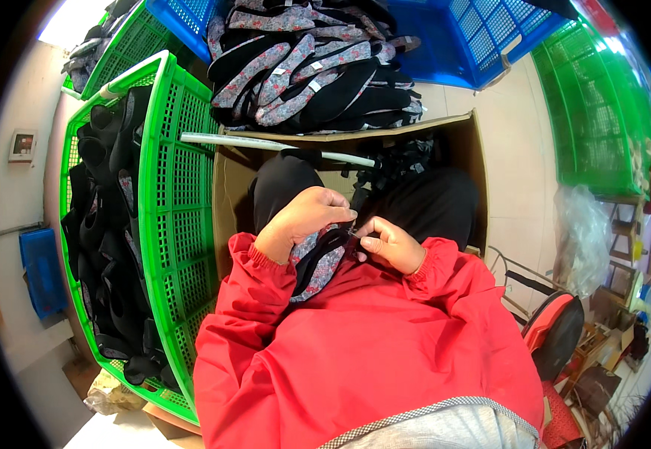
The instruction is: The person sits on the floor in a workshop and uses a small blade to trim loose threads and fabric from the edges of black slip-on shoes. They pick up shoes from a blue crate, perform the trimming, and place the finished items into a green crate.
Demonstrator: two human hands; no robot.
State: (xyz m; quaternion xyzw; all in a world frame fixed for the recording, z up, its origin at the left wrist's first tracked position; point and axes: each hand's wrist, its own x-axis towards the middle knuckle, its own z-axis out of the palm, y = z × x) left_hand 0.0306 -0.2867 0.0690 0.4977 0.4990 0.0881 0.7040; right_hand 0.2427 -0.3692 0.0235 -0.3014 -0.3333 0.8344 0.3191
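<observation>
Frame centre: left hand (301, 223) fingers closed around a floral-patterned fabric shoe upper with black lining (318, 262), long axis running lower-left to upper-right. Right hand (389, 245) pinches shut at its upper-right end, just beside the left fingertips. Cardboard box (230, 194) behind.

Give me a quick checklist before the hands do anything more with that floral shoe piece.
1. Left hand grips the floral shoe piece: ok.
2. Right hand pinches its edge: ok.
3. What sits between the right fingertips: cannot tell.
4. Cardboard box open in front: ok.
5. Green crate at the left has spare room: cannot tell.
6. Blue crate holds a stack of similar pieces: ok.
</observation>
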